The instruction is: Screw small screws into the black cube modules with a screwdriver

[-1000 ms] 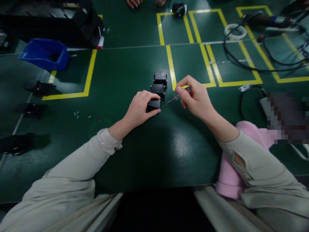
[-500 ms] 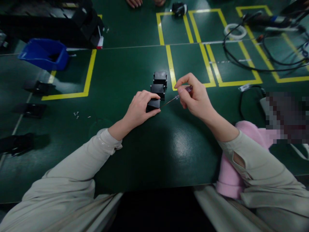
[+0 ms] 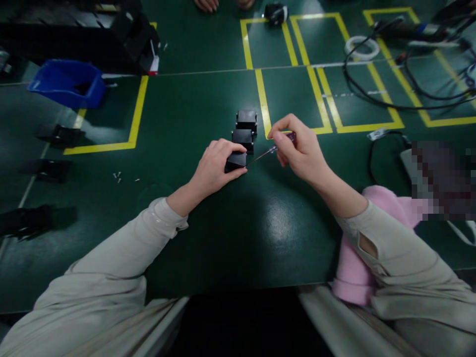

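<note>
My left hand (image 3: 215, 166) is curled over a small black block (image 3: 237, 160) on the green table (image 3: 208, 238), pressing it down. My right hand (image 3: 299, 148) pinches a thin screwdriver (image 3: 268, 151) with a reddish handle, its tip against the right side of that block. Two more black blocks (image 3: 243, 138) (image 3: 247, 119) stand in a row just behind the held one.
A blue bin (image 3: 67, 82) sits at the far left, with black parts (image 3: 55, 135) along the left edge and tiny screws (image 3: 118, 175) nearby. Black cables (image 3: 383, 94) and a white tape roll (image 3: 362, 48) lie far right. A pink cloth (image 3: 357, 258) lies under my right forearm. Another person's hands (image 3: 208, 4) show at the far edge.
My right hand's fingers shift slightly on the screwdriver handle; the tip stays at the block. The left hand has not moved.
</note>
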{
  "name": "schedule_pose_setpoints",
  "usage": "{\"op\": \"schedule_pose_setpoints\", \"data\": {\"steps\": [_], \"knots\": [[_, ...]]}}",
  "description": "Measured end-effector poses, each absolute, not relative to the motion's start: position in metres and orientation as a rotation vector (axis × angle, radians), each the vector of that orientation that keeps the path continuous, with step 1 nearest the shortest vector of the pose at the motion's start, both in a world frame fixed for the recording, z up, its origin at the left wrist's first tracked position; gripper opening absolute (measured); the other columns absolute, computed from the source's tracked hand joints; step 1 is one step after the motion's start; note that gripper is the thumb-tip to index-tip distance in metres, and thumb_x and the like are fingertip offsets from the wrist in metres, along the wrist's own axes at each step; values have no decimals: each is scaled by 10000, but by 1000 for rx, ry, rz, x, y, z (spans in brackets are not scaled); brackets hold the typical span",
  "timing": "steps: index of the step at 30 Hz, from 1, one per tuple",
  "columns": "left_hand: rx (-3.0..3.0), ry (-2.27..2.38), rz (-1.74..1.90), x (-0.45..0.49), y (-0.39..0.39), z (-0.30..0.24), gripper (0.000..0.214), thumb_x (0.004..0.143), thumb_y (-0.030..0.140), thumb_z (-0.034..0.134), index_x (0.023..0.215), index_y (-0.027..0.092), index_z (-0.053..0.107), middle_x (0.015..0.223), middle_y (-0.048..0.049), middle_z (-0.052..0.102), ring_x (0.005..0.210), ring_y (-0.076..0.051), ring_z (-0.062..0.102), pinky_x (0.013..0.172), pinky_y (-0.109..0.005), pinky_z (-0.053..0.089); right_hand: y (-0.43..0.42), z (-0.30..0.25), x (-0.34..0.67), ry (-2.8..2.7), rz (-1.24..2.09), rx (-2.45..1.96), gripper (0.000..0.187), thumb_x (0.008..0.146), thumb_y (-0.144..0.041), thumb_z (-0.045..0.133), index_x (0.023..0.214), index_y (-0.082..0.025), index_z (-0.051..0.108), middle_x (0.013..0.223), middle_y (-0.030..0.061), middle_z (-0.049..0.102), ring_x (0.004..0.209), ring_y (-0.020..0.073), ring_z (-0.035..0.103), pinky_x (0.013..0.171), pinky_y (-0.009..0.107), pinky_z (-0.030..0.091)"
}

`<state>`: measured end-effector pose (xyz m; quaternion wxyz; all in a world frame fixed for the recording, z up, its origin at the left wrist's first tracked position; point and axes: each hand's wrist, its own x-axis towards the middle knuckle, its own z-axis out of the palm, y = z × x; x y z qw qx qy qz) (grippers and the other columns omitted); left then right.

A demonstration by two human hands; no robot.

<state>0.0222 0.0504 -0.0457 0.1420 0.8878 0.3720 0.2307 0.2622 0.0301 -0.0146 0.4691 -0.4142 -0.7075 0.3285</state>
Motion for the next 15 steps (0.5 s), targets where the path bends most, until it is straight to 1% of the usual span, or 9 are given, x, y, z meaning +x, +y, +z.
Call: {"op": "schedule_pose_setpoints", "data": {"steps": [3,8,12,15], "knots": [[2565,1068,677,22,50,-46,381,902,352,695,1226,197,567,1207,-80,635,1115,-271,568,958,-405,428,30,-14,262,-1746,799,-1031,233,1012,-399,506,862,-221,517,468,-107,419,363,45,430,398,225,282],[2551,1081,663,23,49,-44,367,908,364,681,1214,192,571,1206,-86,634,1115,-275,561,962,-411,424,30,-15,262,-1719,849,-1003,136,1014,-360,501,969,-233,507,530,-105,433,399,56,447,419,235,325],[2549,1082,653,23,49,-43,372,909,365,677,1224,203,565,1221,-80,632,1123,-270,558,967,-409,425,29,-14,263,-1748,811,-1040,199,1010,-384,500,887,-229,515,484,-101,428,378,64,438,416,246,302],[2545,1086,650,23,49,-43,376,909,368,673,1227,198,567,1220,-85,631,1124,-274,558,966,-413,429,30,-14,263,-1739,828,-1026,180,1005,-397,507,917,-240,513,507,-100,436,380,71,441,417,254,309]]}}
